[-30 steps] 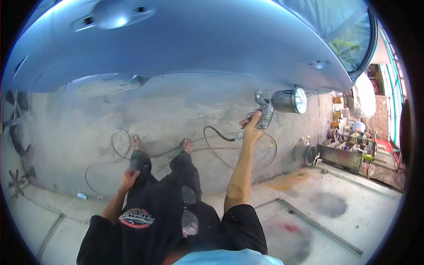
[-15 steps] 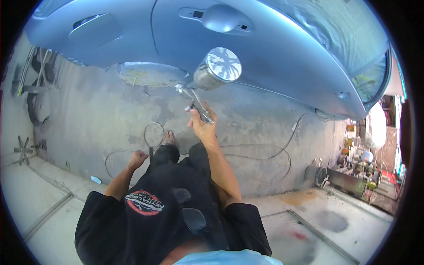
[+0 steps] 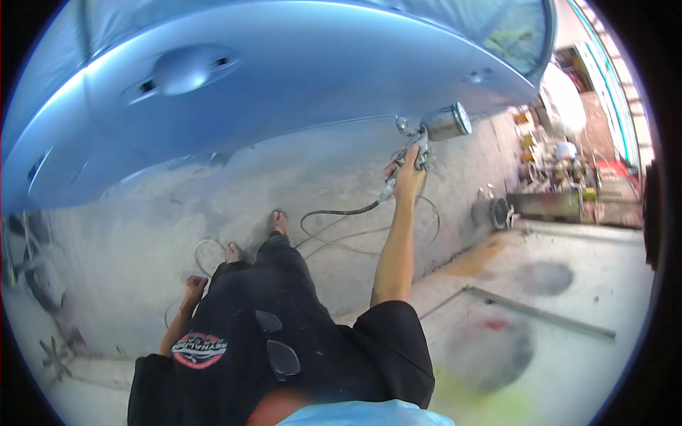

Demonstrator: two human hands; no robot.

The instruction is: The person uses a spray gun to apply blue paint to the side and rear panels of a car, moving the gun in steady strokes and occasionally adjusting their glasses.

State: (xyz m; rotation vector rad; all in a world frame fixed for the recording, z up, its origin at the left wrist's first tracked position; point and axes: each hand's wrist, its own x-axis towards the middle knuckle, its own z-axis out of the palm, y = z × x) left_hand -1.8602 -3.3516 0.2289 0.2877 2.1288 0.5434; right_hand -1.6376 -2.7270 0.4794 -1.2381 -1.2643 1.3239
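Observation:
My right hand (image 3: 406, 172) is wrapped round the handle of a metal spray gun (image 3: 425, 139), held out to the right of my body. The gun's silver paint cup (image 3: 447, 122) is tipped sideways toward the right. From the handle's lower end runs a dark air hose (image 3: 348, 211). Beyond the gun curves the silver-blue side of a car (image 3: 298, 78), with a door handle recess (image 3: 181, 73) at the left. A gap shows between gun and panel. Down by my left thigh hangs my left hand (image 3: 194, 287), its fingers curled in with nothing visible in them.
Hose loops (image 3: 355, 238) lie on the grey concrete floor (image 3: 135, 241) around my feet. A dark bucket (image 3: 491, 213) and a cluttered bench (image 3: 547, 204) stand at the right. Sheeting (image 3: 455, 18) covers the car's windows. Behind me is a paint-stained pale wall (image 3: 568, 355).
My right hand has swung the spray gun to the right along the car, and its cup now tips sideways. My body and view have shifted right too. My left hand stays low.

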